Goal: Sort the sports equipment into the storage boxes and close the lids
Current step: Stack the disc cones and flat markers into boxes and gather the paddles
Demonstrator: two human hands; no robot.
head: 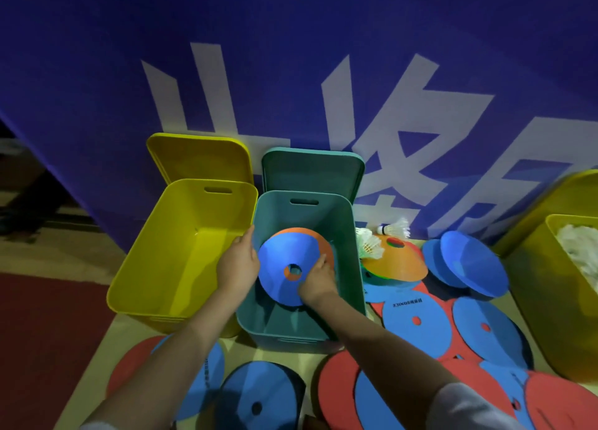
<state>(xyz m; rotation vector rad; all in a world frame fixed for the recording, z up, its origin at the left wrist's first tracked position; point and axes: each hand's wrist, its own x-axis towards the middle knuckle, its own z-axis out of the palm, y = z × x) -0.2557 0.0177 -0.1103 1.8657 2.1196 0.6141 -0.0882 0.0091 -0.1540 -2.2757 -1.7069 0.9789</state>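
Over the green box (301, 267), both hands hold a small stack of cone discs (291, 266), blue on top of orange. The left hand (238, 263) and right hand (318, 279) curl fingers on its edges. It looks light and bendy, so the rims are good to hold. The yellow box (181, 251) beside it holds nothing.

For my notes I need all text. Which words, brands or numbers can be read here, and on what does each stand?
Blue flat disc: small dark print, mirrored; only "ONICE" can be made out, the rest is blurred.
Blue banner: large white characters, cut off by the boxes; not readable.
Blue disc by the left forearm: dark print, too blurred.
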